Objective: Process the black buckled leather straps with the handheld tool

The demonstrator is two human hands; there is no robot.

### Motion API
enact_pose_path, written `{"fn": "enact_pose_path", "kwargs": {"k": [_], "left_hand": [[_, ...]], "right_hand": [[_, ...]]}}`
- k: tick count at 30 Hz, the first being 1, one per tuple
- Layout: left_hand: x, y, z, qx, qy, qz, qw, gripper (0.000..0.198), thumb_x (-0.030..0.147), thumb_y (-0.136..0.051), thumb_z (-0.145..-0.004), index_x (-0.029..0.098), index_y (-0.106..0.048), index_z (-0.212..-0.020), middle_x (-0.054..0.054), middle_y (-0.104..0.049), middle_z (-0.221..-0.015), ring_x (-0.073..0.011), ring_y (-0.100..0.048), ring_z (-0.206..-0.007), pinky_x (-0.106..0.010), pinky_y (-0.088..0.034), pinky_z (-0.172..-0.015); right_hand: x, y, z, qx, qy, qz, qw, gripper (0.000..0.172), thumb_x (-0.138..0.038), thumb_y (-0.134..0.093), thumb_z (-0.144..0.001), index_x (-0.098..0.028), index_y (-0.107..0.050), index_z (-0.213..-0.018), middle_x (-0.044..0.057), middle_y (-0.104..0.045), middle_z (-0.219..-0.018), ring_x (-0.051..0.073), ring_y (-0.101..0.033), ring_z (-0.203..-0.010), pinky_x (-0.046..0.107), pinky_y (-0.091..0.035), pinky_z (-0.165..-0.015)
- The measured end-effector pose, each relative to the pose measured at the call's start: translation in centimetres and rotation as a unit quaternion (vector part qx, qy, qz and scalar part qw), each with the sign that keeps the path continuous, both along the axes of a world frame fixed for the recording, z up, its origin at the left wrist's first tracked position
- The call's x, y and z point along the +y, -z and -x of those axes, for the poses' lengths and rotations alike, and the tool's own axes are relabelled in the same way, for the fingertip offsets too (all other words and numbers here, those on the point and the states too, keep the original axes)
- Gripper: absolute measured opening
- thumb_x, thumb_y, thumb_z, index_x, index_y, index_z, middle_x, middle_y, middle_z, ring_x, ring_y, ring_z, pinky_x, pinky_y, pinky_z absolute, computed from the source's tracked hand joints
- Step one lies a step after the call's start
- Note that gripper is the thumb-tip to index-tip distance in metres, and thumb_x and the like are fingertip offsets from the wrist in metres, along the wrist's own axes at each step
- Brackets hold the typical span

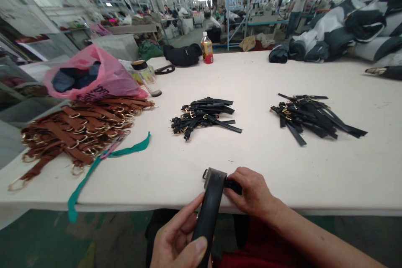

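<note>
My left hand (pixel 182 238) is closed around a long black tool with a grey metal head, which looks like a stapler (pixel 211 201). Its head points away from me, over the table's front edge. My right hand (pixel 251 190) pinches a short black strap (pixel 234 186) right beside that head. A small buckle (pixel 205 174) shows on the head's other side; the strap between is hidden under the tool. Beyond my hands lie two heaps of black straps: one with gold buckles (pixel 205 115) in the middle, another (pixel 314 115) to the right.
On the left, brown straps with metal rings (pixel 78 130) are piled by a pink bag (pixel 119 77). A green ribbon (pixel 91 176) hangs over the edge of the white table (pixel 270 167). A tumbler (pixel 147 77), a drink bottle (pixel 207 49) and dark rolls (pixel 333 46) stand farther back.
</note>
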State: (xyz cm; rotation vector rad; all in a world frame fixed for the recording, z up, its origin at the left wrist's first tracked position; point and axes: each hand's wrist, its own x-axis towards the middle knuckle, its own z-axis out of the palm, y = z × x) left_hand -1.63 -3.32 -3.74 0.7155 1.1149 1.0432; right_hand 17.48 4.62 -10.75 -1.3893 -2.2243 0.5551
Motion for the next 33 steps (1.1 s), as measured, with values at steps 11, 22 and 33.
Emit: {"fn": "enact_pose_path", "kwargs": {"k": [11, 22, 33], "left_hand": [[-0.2, 0.8, 2.7, 0.037, -0.061, 0.011, 0.997, 0.073, 0.033, -0.067, -0.070, 0.014, -0.038, -0.134, -0.007, -0.069, -0.068, -0.0202, -0.060, -0.038, -0.028, -0.043, -0.034], [-0.3, 1.6, 3.0, -0.035, -0.054, -0.019, 0.998, 0.055, 0.028, -0.069, -0.071, 0.024, -0.053, -0.124, -0.006, -0.070, -0.068, -0.0185, -0.061, -0.038, -0.024, -0.042, -0.033], [-0.3, 2.2, 3.3, -0.060, -0.042, -0.030, 0.997, 0.056, 0.026, -0.069, -0.071, 0.024, -0.054, -0.125, -0.006, -0.071, -0.067, -0.0190, -0.061, -0.037, -0.024, -0.043, -0.033]], "right_hand": [[0.1, -1.2, -0.2, -0.026, 0.008, 0.053, 0.998, 0.013, -0.027, -0.060, -0.073, -0.020, -0.057, -0.083, 0.001, -0.057, -0.080, 0.015, -0.051, -0.075, 0.026, -0.035, -0.067], [0.7, -3.3, 2.1, -0.125, 0.019, 0.084, 0.988, 0.012, -0.029, -0.053, -0.078, -0.022, -0.060, -0.086, 0.002, -0.061, -0.083, 0.017, -0.055, -0.074, 0.026, -0.030, -0.061], [0.2, -1.7, 2.8, -0.070, 0.046, 0.088, 0.993, 0.015, -0.032, -0.052, -0.081, -0.022, -0.060, -0.088, 0.002, -0.062, -0.084, 0.017, -0.056, -0.078, 0.026, -0.034, -0.068]]}}
